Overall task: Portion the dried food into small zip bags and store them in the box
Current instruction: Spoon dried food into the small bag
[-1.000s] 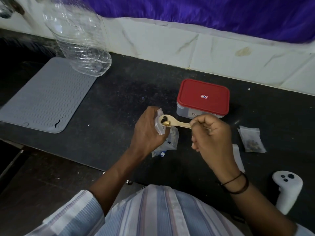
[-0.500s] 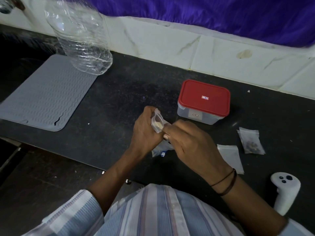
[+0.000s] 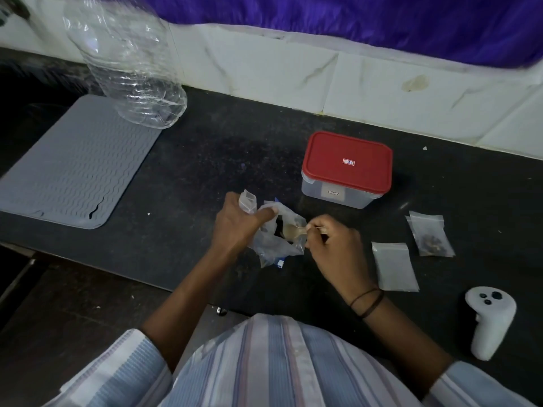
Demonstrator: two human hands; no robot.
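Near the counter's front edge [image 3: 164, 277], both hands [image 3: 235, 227] [image 3: 335, 248] work a bag [image 3: 279, 239].

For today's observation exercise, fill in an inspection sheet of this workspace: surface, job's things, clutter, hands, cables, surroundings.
Surface: dark speckled counter, a few light specks.
Job's things: red-lidded box shut; filled zip bag and flat zip bag beside it; large food bag open.
Clutter: grey mat, clear bottle, white controller.
Hands: left hand holds a small zip bag and the large bag's mouth; right hand dips a wooden spoon in.
Cables: nothing seen.
Surroundings: white tiled wall, purple cloth.
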